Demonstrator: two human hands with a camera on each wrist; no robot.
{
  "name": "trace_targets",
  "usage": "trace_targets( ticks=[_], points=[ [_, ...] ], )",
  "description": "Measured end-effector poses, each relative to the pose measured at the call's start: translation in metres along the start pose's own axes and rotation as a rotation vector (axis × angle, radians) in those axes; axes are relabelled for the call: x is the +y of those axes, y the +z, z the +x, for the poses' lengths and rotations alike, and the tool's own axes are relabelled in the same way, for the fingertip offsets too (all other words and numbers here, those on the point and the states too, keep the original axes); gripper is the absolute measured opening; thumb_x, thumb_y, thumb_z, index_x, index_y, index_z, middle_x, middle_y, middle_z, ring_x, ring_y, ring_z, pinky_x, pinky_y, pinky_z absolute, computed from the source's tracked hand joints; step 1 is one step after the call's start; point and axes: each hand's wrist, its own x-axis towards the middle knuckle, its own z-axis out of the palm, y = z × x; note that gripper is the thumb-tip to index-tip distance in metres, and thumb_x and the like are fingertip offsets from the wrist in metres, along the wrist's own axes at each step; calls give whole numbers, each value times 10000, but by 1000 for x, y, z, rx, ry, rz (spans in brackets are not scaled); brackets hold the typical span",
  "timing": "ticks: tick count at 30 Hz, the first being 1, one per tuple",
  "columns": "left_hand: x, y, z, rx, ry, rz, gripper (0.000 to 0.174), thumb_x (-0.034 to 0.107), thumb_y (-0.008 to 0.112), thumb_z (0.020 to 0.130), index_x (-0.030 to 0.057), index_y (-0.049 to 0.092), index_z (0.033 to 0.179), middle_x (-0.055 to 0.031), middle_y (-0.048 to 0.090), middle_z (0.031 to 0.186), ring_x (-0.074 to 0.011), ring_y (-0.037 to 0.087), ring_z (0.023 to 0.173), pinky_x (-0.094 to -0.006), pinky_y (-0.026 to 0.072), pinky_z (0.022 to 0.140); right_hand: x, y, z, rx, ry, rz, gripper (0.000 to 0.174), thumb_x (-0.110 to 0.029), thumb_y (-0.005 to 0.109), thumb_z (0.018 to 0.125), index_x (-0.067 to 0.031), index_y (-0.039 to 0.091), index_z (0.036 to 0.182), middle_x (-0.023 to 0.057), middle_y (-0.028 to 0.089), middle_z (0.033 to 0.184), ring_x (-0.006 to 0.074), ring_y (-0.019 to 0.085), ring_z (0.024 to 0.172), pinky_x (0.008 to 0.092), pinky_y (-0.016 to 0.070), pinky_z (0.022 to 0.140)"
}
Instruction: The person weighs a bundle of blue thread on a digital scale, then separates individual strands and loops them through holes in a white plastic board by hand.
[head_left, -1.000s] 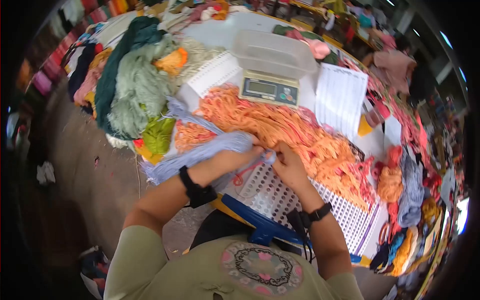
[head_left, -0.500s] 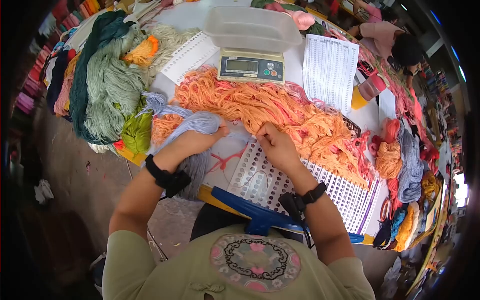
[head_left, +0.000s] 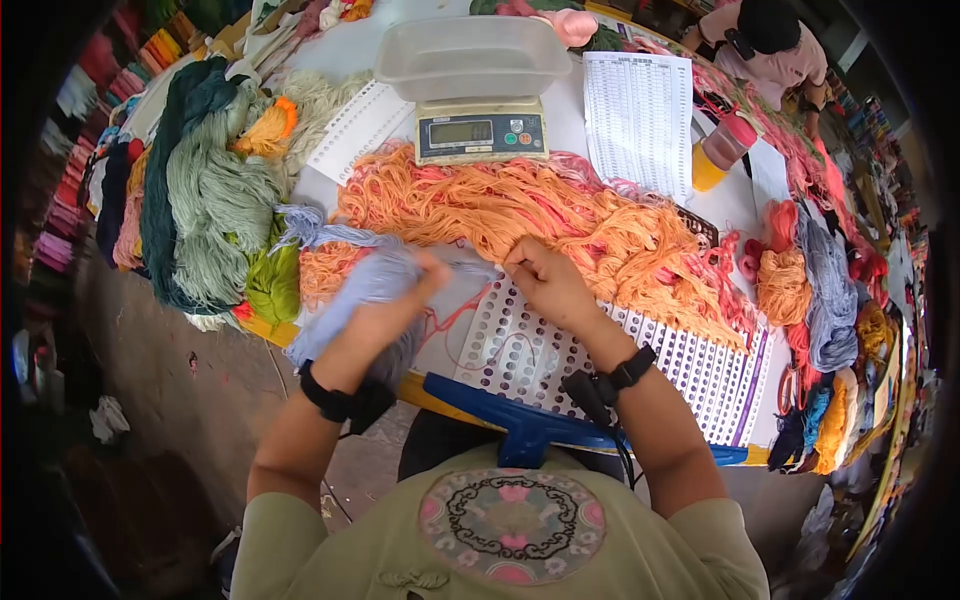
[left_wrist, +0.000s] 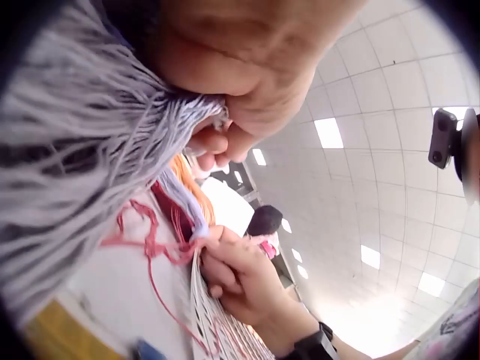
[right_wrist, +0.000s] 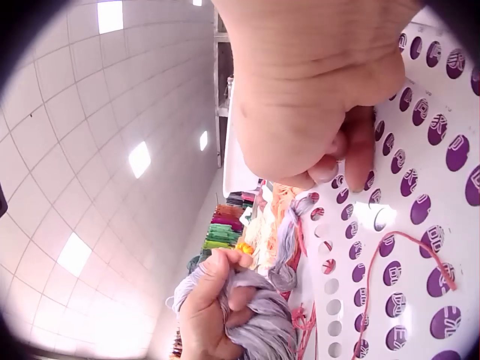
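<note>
— What is your left hand (head_left: 405, 295) doing?
— I am gripping the lilac yarn bundle (head_left: 362, 282) at the worktop's (head_left: 572, 112) near edge.
— And your right hand (head_left: 545, 282)?
— I am pinching its strands, fingers curled, over the punched card (head_left: 530, 358).

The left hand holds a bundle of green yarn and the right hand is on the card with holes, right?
Not quite. The bundle of yarn in the left hand is pale lilac-grey, not green, as the head view shows. The right hand is on the card with holes.
</note>
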Motion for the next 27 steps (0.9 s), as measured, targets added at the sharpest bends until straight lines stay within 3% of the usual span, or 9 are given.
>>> trace_targets(
  ticks=[3, 7, 10, 12, 16, 18, 23, 25, 27],
  points=[
    [25, 33, -4, -277, -319, -206, 209, 214, 670, 888, 25, 632, 968, -26, 584, 678, -61, 512, 519, -229, 416, 455, 4, 3, -2, 18, -8, 43, 61, -128, 572, 867, -89, 575, 914, 102, 624, 720, 263, 627, 660, 356, 473, 611],
    [35, 28, 8, -350, -383, -149, 187, 197, 690, 869, 31, 635, 935, -22, 589, 681, -72, 511, 500, -247, 424, 466, 5, 2, -3, 32, -19, 54, 59, -136, 570, 876, -92, 576, 915, 102, 624, 729, 255, 628, 663, 349, 472, 610],
    [20, 3, 12, -415, -163, 88, 132, 159, 683, 865, 39, 644, 905, -27, 611, 692, -98, 548, 521, -273, 446, 487, 4, 2, -4, 41, -31, 39, 53, -128, 565, 874, -95, 576, 914, 99, 630, 741, 259, 631, 668, 351, 474, 612],
    [-13, -17, 11, -120, 433, 476, 115, 146, 647, 878, 31, 651, 887, -50, 631, 704, -148, 593, 603, -306, 473, 565, 5, 2, -4, 56, -59, 33, 50, -125, 564, 872, -97, 576, 912, 97, 632, 744, 261, 632, 673, 351, 475, 615],
    [-33, -62, 21, -86, 289, 1138, 125, 144, 621, 888, 27, 658, 909, -80, 646, 748, -194, 617, 712, -330, 485, 658, 8, 3, -2, 65, -102, 17, 46, -118, 563, 866, -99, 578, 904, 93, 637, 751, 268, 633, 686, 354, 479, 623],
    [-46, -73, 17, 217, 13, 683, 162, 159, 614, 894, 9, 653, 938, -105, 656, 801, -195, 597, 700, -325, 483, 678, 7, 2, -3, 55, -76, 26, 45, -120, 563, 866, -99, 578, 903, 92, 637, 751, 267, 633, 687, 353, 478, 622],
    [-2, -59, 0, 418, 25, 208, 201, 177, 621, 906, 9, 653, 1013, -57, 669, 843, -88, 527, 615, -225, 445, 579, 7, 3, -2, 43, -52, 64, 49, -124, 568, 865, -95, 576, 904, 91, 633, 742, 255, 629, 678, 349, 474, 616],
    [18, -44, -5, 162, -104, -125, 165, 184, 655, 876, 38, 671, 953, -63, 651, 883, -183, 599, 738, -326, 486, 681, 3, 2, -4, 32, -48, 98, 18, -55, 545, 915, -56, 554, 900, -15, 516, 677, 53, 469, 563, 229, 409, 495],
    [42, -27, -1, -146, -138, -99, 191, 152, 660, 851, 35, 654, 1002, -98, 653, 910, -218, 618, 809, -341, 488, 742, 5, 3, -4, 34, -70, 100, 16, -57, 545, 916, -55, 555, 904, -15, 516, 673, 53, 468, 556, 229, 416, 496]
  ],
)
